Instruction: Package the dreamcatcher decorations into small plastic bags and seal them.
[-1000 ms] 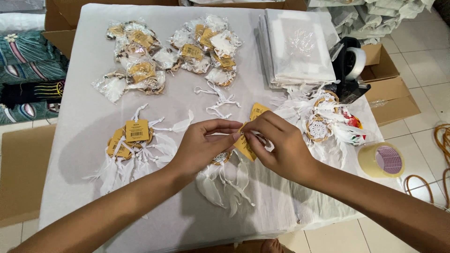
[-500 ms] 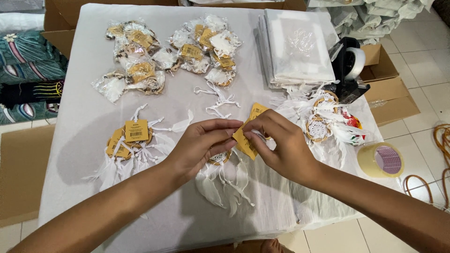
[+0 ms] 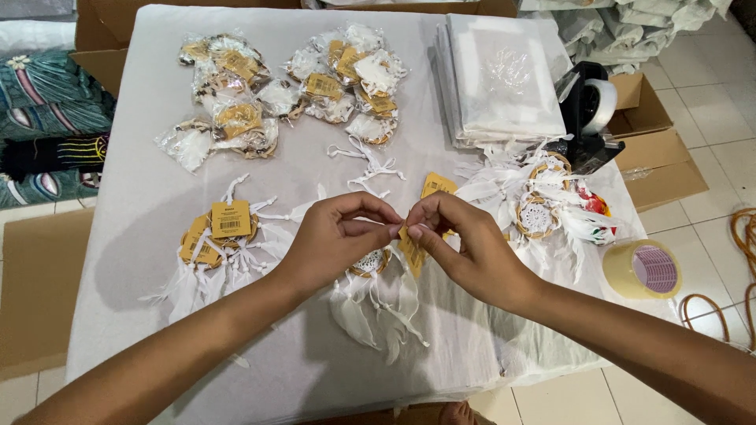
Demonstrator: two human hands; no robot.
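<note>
Left hand (image 3: 335,236) and right hand (image 3: 465,248) fingertips pinched together on yellow tag (image 3: 411,250), white feathered dreamcatcher (image 3: 370,283) just beneath them, tagged dreamcatchers (image 3: 220,244) left of left hand, tape roll (image 3: 642,269) right of right hand

Both hands (image 3: 405,236) pinched together, fingertips touching

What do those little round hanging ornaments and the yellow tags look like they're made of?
The ornament under the left hand and right hand seems to have a light wooden or wrapped ring, a white crocheted thread centre and soft white feathers or fabric strips below; the picture leaves that open. The tag looks like matte mustard-yellow card, flat and stiff. The bagged ones glint like thin clear plastic.
</note>
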